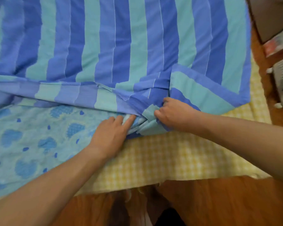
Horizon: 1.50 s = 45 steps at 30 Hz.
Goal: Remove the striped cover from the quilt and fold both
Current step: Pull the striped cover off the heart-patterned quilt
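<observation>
Nearest the camera, bare wooden floor (211, 201) shows below the edge of a yellow checked sheet (162, 154), on which everything lies.

On that sheet the left hand (109, 136) rests with fingers mostly straight, pressing down the corner of the quilt (31, 144), its fingertips reaching into the mouth of the cover. Just beside it, the right hand (171, 115) is curled tight round a bunched fold of the striped cover (121, 38), clamped on the cloth at the opening's edge. The two hands are close together but not touching.

Both pieces look soft and limp, so they will sag and bunch wherever they are not held. The cover seems thin and light and should slide off easily. The quilt looks padded, thicker and somewhat heavier, likely to drag unless pinned. The best hold is probably where the hands are now: the cover's hem at the open end, with the quilt's corner held down against the pull.

The quilt is pale aqua with blue hearts, its near left part already exposed. The cover carries broad stripes of deep blue, lighter blue and teal with thin white lines, rolled back in a ridge across the middle and stretching flat to the far edge, its right corner turned over.
</observation>
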{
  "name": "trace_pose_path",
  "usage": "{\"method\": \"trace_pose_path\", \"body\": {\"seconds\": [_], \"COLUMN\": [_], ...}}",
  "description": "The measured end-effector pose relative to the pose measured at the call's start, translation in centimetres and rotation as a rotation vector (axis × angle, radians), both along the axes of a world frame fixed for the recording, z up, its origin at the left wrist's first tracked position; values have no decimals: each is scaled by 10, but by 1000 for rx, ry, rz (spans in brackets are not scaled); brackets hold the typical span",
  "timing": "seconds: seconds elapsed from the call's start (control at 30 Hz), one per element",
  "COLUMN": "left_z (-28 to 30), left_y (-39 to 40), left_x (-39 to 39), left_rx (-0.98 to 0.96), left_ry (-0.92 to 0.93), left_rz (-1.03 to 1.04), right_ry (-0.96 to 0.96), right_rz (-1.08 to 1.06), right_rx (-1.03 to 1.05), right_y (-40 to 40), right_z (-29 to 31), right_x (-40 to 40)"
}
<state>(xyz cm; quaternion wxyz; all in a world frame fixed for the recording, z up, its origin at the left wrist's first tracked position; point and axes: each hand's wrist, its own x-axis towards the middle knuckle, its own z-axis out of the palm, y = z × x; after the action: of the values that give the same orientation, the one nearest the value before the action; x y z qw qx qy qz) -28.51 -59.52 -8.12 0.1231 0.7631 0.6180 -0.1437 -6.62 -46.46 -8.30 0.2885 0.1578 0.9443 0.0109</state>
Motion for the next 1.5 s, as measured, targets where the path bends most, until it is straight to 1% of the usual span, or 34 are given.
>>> {"method": "trace_pose_path", "body": {"seconds": [0.03, 0.07, 0.13, 0.17, 0.2, 0.23, 0.27, 0.3, 0.37, 0.4, 0.43, 0.47, 0.5, 0.53, 0.57, 0.6, 0.63, 0.67, 0.73, 0.83, 0.87, 0.93, 1.03, 1.1, 1.17, 1.2, 1.23, 1.33, 1.43, 1.47, 1.5], "left_z": [13, 24, 34, 33, 30, 23, 14, 4, -13, -20, -25, -27, -27, -27, -26, -23, -20, -16, -3, 6, 3, -8, -29, -42, -54, -59, -63, -65, -65, -57, -54], "left_y": [-1, 3, 17, 25, 33, 39, 43, 44, 38, 31, 23, 13, 4, -4, -8, -8, -4, 3, 17, 32, 35, 35, 18, 8, 8, 9, 10, 5, -17, -21, -27], "left_x": [-6, -14, -30, -36, -39, -39, -37, -35, -27, -21, -13, -2, 9, 20, 31, 41, 50, 58, 72, 85, 84, 74, 58, 56, 57, 54, 52, 50, 41, 39, 32], "left_rx": [-15, -23, -51, -95, -167, -249, -330, -400, -474, -444, -356, -244, -161, -105, -89, -95, -96, -96, -132, -155, -157, -237, -356, -371, -369, -377, -359, -206, -188, -313, -417], "left_ry": [11, 8, 12, -6, -38, -69, -84, -84, -51, -2, 64, 120, 126, 75, -6, -90, -168, -243, -391, -503, -503, -439, -189, -16, 83, 108, 84, 13, -40, -79, 17], "left_rz": [-24, -23, 40, 93, 140, 161, 167, 174, 239, 267, 261, 218, 182, 160, 155, 145, 111, 63, -19, -61, -48, -24, -58, -141, -212, -222, -200, -112, -127, -122, -112], "right_ry": [37, 96, 266, 253, 160, -4, -183, -312, -454, -468, -413, -297, -163, 0, 176, 310, 400, 464, 487, 429, 413, 344, 197, 148, 122, 111, 111, 151, 218, 227, 231], "right_rz": [-11, -68, -258, -364, -479, -564, -631, -694, -867, -963, -1037, -1090, -1111, -1137, -1163, -1214, -1269, -1319, -1426, -1581, -1626, -1730, -1764, -1747, -1797, -1831, -1870, -1965, -2045, -2054, -2061], "right_rx": [-5, 23, 126, 175, 204, 190, 148, 94, -42, -89, -88, -51, 1, 32, 45, 9, -41, -81, -105, 9, 33, 46, 90, 99, 40, 5, -26, -80, -100, -115, -129], "right_y": [-9, -20, -45, -59, -72, -85, -96, -108, -131, -139, -144, -148, -155, -162, -166, -168, -167, -165, -157, -140, -134, -129, -147, -170, -188, -194, -196, -189, -173, -170, -167], "right_z": [9, 20, 39, 46, 49, 46, 40, 28, 8, 2, -2, -6, -10, -15, -18, -21, -24, -28, -41, -55, -57, -58, -58, -57, -57, -58, -60, -60, -60, -60, -60], "right_x": [11, 27, 74, 98, 120, 138, 153, 166, 182, 183, 181, 178, 170, 157, 137, 113, 87, 61, 16, -24, -26, -15, 18, 32, 34, 32, 30, 24, 22, 21, 18]}}
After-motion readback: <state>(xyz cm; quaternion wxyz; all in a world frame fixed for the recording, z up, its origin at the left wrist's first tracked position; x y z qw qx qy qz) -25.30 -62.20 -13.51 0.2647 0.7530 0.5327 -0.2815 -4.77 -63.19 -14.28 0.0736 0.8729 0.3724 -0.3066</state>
